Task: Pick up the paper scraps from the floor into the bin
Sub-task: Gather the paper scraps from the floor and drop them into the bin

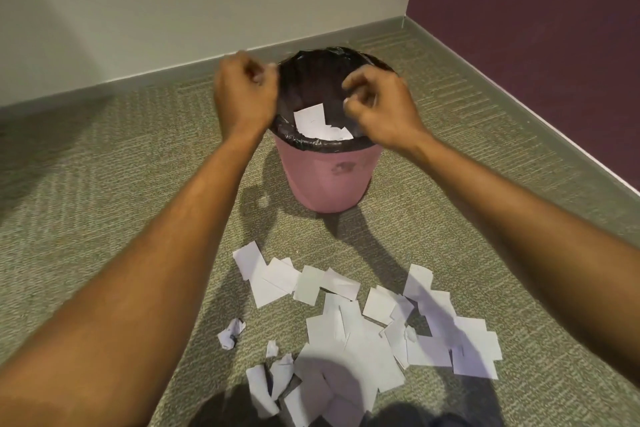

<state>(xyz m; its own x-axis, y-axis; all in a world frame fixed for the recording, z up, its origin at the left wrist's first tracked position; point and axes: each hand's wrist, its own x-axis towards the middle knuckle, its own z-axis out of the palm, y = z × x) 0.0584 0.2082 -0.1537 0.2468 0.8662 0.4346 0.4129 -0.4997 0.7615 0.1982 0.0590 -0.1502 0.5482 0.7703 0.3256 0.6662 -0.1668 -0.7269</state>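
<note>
Scraps [346, 329] mostly litter the floor [104, 184]; some lie in the bin [329, 177]. Both hands, left [246, 94] and right [381, 107], hover there, fingers loosely curled, seemingly empty. Next: reach down for more.

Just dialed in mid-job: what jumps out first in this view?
Both hands, left and right, hover curled at the rim of a pink bin with a black liner near the wall, a few white scraps inside. A big scatter of paper scraps lies on the carpet nearer the camera.
</note>
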